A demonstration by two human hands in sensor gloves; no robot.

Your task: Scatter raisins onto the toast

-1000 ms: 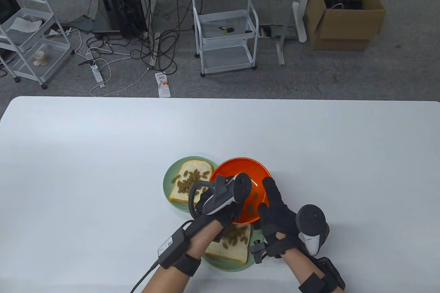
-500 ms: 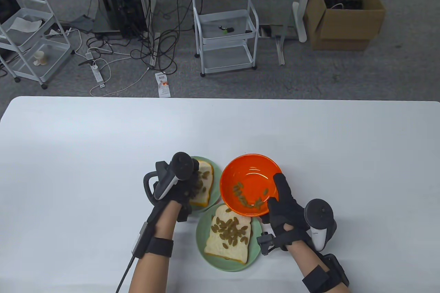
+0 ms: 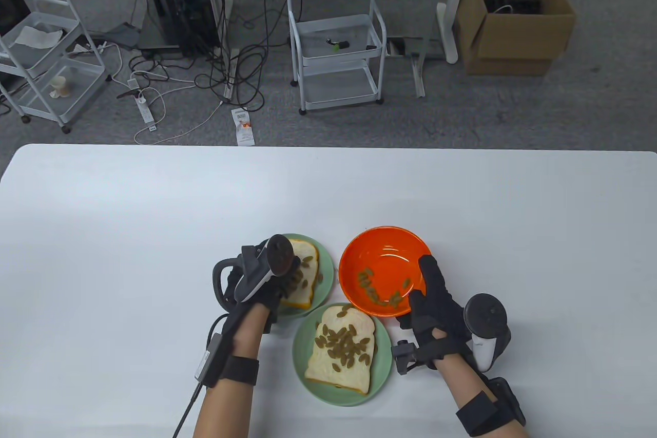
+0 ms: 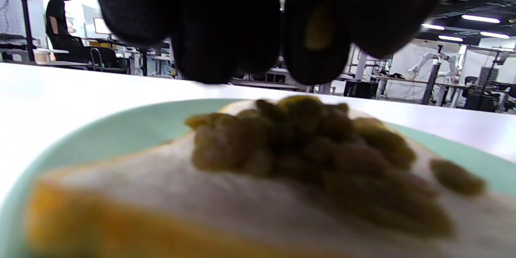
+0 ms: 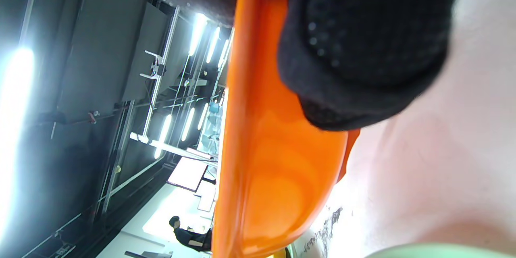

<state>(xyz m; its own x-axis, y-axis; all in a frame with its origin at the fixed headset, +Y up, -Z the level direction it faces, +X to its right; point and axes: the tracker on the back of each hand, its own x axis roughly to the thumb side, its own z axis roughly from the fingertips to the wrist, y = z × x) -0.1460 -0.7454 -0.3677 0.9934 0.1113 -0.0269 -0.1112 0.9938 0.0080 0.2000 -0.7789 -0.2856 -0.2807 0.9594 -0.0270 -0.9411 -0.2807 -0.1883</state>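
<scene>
Two slices of toast lie on green plates. The far toast (image 3: pixel 305 266) carries raisins and is partly under my left hand (image 3: pixel 288 281). The near toast (image 3: pixel 341 350) also carries raisins (image 3: pixel 345 341). In the left wrist view my bunched fingertips (image 4: pixel 225 28) hang just above the raisin pile (image 4: pixel 322 157) on the toast (image 4: pixel 161 201), with one raisin (image 4: pixel 318 28) pinched between them. My right hand (image 3: pixel 422 293) grips the rim of the orange bowl (image 3: pixel 382 253), thumb inside. Some raisins (image 3: pixel 380 294) lie in the bowl. The right wrist view shows the bowl's wall (image 5: pixel 262 169) under my finger (image 5: pixel 363 48).
The far green plate (image 3: pixel 326 284) and the near green plate (image 3: pixel 300 350) sit close together near the table's front edge, with the bowl at their right. The rest of the white table (image 3: pixel 154 212) stretches left, right and back.
My left hand left the bowl and moved left over the far toast, then lowered a little. My right hand carried the bowl to the right and back, off the near toast.
</scene>
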